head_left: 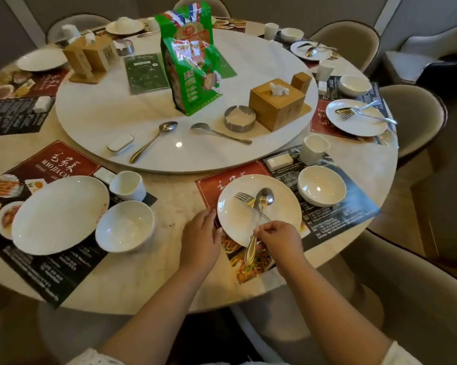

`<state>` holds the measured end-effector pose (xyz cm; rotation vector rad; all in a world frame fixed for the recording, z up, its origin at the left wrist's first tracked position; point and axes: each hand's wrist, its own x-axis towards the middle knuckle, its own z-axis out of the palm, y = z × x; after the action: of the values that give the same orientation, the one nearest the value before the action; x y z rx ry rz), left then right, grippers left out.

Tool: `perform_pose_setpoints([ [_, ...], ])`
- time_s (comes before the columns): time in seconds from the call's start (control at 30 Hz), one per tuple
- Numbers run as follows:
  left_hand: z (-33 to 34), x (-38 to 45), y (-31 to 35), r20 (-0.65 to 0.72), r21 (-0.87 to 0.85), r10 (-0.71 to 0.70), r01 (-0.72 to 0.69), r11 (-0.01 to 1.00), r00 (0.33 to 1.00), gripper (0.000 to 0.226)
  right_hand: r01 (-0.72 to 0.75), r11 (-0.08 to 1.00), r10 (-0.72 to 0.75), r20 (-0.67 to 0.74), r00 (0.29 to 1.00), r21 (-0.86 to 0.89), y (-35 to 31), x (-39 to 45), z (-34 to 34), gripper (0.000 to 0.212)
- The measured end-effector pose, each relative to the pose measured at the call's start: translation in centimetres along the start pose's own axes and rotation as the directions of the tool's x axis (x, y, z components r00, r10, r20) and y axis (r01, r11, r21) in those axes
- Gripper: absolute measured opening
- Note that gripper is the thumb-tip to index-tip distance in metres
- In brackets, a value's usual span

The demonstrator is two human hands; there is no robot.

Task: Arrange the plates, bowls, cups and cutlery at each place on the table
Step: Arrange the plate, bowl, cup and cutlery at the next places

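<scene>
At six o'clock on the surface (174, 206), the right hand (280, 239) pinched a spoon (259, 219) over the plate (259, 209), the left hand (201, 233) relaxed at its nine-o'clock rim; a slip could knock the fork (246, 200).

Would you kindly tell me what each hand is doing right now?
Left hand: open, fingers touching the plate rim.
Right hand: pinching the spoon handle.

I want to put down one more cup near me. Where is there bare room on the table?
Bare marble lies between the near left bowl and the plate at the left hand. The turntable is bare near its left edge. Crowded: around the tissue box, ashtray and fork.
</scene>
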<state>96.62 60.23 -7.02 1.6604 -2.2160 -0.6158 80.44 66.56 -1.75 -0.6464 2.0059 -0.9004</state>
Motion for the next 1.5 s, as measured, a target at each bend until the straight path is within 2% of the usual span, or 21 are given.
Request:
perform_pose_setpoints([
  [0.17, 0.6, -1.0, -0.3, 0.122, 0.102, 0.051, -0.063, 0.993, 0.991, 0.057, -0.007, 0.998, 0.008, 0.011, 1.000, -0.062, -0.1, 0.1, 0.0, 0.011],
  [0.47, 0.4, -2.0, -0.6, 0.145, 0.084, 0.040, -0.053, 0.995, 0.989, 0.055, 0.028, 0.991, -0.021, 0.055, 0.998, -0.130, 0.3, 0.6, -0.2, 0.019],
  [0.67, -0.7, -2.6, -0.6, 0.137, 0.022, 0.020, -0.024, 0.999, 0.990, 0.048, 0.047, 0.988, -0.041, 0.044, 0.998, -0.146, 0.5, 0.2, -0.6, 0.013],
  [0.8, -1.8, -3.0, -0.7, 0.087, -0.063, -0.017, 0.023, 0.998, 0.996, 0.035, 0.212, 0.902, -0.229, -0.002, 0.973, -0.376, 0.0, -0.7, -0.5, 0.022],
  [0.9, -2.9, -3.5, -0.9, 0.028, -0.144, -0.046, 0.050, 0.988, 0.999, 0.027, 0.322, 0.841, -0.356, 0.002, 0.934, -0.436, -0.9, -1.7, 0.5, 0.019],
  [0.97, -3.9, -3.8, -1.0, -0.010, -0.217, -0.066, 0.062, 0.974, 0.998, 0.024, 0.397, 0.824, -0.418, 0.039, 0.908, -0.404, -1.7, -2.3, 1.7, 0.017],
  [1.03, -5.2, -3.9, -1.3, -0.057, -0.298, -0.078, 0.058, 0.953, 0.995, 0.023, 0.425, 0.845, -0.419, 0.093, 0.903, -0.324, -2.7, -3.0, 3.3, 0.014],
  [1.2, -9.2, -4.4, -3.5, -0.192, -0.472, -0.180, 0.070, 0.879, 0.965, 0.022, 0.396, 0.907, -0.361, 0.217, 0.907, -0.146, -4.7, -4.5, 8.1, 0.012],
  [1.33, -12.8, -5.0, -7.7, -0.262, -0.515, -0.271, 0.103, 0.851, 0.926, 0.023, 0.345, 0.937, -0.319, 0.257, 0.912, -0.061, -6.5, -6.3, 12.7, 0.014],
  [1.5, -17.5, -5.5, -15.5, -0.303, -0.561, -0.383, 0.161, 0.812, 0.873, 0.018, 0.258, 0.951, -0.297, 0.268, 0.917, 0.170, -7.9, -10.2, 20.0, 0.016],
])
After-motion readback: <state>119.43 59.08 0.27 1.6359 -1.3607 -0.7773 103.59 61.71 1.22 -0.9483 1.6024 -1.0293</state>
